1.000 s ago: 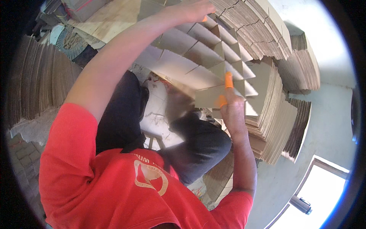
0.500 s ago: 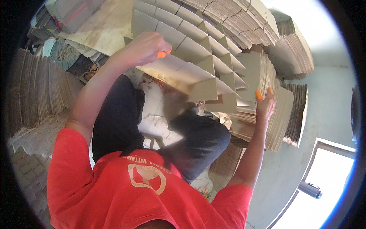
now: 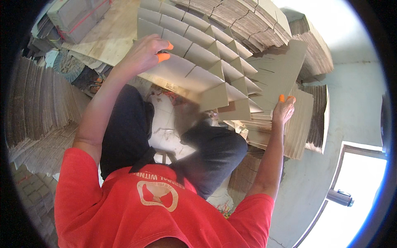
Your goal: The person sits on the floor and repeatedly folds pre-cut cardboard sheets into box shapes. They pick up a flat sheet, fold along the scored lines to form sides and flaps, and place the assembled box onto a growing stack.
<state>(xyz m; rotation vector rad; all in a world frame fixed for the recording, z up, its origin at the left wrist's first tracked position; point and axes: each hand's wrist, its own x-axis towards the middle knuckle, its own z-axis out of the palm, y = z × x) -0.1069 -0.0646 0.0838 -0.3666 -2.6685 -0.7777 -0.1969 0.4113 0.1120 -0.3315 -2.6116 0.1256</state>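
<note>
Left hand (image 3: 142,53) curled at near panel of cardboard divider grid (image 3: 200,58), grid beside cardboard stack (image 3: 244,21); fingertips (image 3: 163,57) slightly apart; right hand (image 3: 283,112) at edge of slotted cardboard sheet (image 3: 285,66); whether either clamps, cannot tell

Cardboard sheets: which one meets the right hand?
The slitted sheet right of the cardboard grid; its near end meets the right hand. The far stack lies untouched.

place: cardboard workshop | signs: stacked cardboard sheets (image 3: 301,124), 1 slotted divider grid (image 3: 188,70), wooden worktable (image 3: 118,31)
</note>
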